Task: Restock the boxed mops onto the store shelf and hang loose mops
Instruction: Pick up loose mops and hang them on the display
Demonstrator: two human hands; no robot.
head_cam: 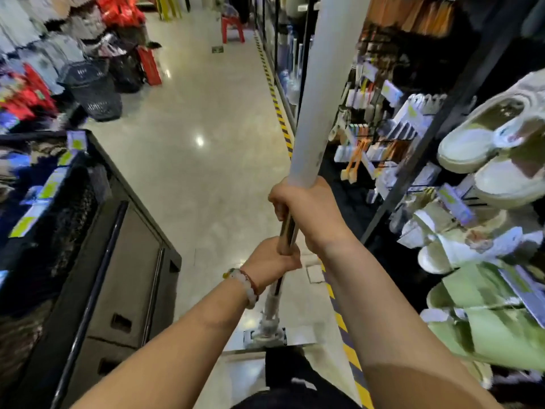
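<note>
Head view: both hands hold one loose mop (321,93). Its long pole stands almost straight up, tipped a bit to the right, w/ the mop head (267,335) down by the floor (206,172) near the person's legs. Left hand (269,259) is wrapped round the shiny metal part, lower down. Right hand (306,206) is wrapped round the pole just above it, right where the fat white sleeve starts. So the right hand is higher & nearer the top end. The top of the pole goes out of the picture, can't see it. Shelf (413,178) w/ brushes & slippers (477,143) is on the right, close by. To hang it, I think the pole must go up & right, so the right hand prob. leads.
</note>
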